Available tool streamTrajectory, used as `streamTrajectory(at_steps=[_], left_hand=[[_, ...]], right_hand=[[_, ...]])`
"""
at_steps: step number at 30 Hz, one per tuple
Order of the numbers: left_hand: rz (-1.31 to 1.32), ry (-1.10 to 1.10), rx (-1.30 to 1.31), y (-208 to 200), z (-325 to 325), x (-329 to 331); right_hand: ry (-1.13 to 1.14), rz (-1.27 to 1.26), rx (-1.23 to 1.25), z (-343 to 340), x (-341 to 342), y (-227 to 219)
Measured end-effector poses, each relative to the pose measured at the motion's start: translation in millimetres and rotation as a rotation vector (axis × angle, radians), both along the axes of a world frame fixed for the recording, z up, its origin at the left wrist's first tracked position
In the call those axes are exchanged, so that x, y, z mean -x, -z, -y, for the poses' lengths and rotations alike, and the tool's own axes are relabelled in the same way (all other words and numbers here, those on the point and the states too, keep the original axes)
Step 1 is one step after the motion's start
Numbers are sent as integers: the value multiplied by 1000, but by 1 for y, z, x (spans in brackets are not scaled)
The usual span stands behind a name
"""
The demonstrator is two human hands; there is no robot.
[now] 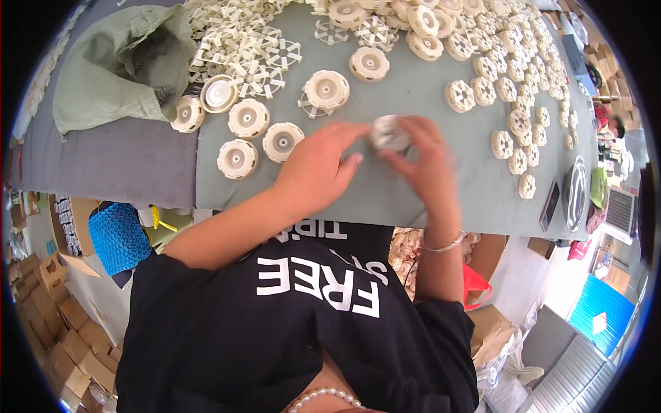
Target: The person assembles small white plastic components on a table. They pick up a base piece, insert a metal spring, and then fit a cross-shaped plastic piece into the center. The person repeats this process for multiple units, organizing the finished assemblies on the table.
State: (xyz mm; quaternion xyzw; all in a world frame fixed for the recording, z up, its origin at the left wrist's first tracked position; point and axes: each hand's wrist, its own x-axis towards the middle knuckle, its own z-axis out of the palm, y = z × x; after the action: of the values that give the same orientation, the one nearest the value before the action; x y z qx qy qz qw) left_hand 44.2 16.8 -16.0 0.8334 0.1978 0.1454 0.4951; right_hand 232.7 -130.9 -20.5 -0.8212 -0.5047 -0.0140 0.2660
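My right hand point(428, 160), smeared by motion, has its thumb and fingers closed on a round whitish plastic part point(387, 133) with a dark pattern, just above the table. My left hand point(318, 166) reaches in from the other side, thumb apart and index finger stretched toward the part; whether the fingertip touches it is unclear. Beyond my hands lie a cream disc point(328, 90) on top of a spoked ring, and another cream disc point(370, 64). Left of my left hand sit several more round cream discs point(248, 118) with hollow centres.
A heap of cream spoked rings point(234, 45) lies at the far left, beside a green woven sack point(103, 76). Finished-looking cream wheels point(520, 122) spread over the right side of the grey table point(289, 196). Near its right edge lie a dark flat object point(550, 206) and a shiny oval tray point(576, 194).
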Motion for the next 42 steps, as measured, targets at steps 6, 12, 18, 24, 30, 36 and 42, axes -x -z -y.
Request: streamTrajectory(at_steps=[6,12,18,24,30,36,42], left_hand=[[-172,-177,-418,-21,-30,65],[-300,-66,-338,-22,-32,78],[-131,98,-193,-3,-21,70],[-83,66,-72,15,-12,57],[-69,119,-83,7,-15,57],[-13,168,-117,11,-9,46],[-36,228,-111,5,0,36]], right_hand=[[105,-237,-31,-33,11,-28],[-132,-200,-2,-118,36,-11],[-102,-373,-154,-137,33,-37],[-272,-79,-52,-118,52,20],[-218,-371,15,-108,48,-6],[-265,-141,-142,-74,43,5],[-126,-161,-261,-19,21,3]])
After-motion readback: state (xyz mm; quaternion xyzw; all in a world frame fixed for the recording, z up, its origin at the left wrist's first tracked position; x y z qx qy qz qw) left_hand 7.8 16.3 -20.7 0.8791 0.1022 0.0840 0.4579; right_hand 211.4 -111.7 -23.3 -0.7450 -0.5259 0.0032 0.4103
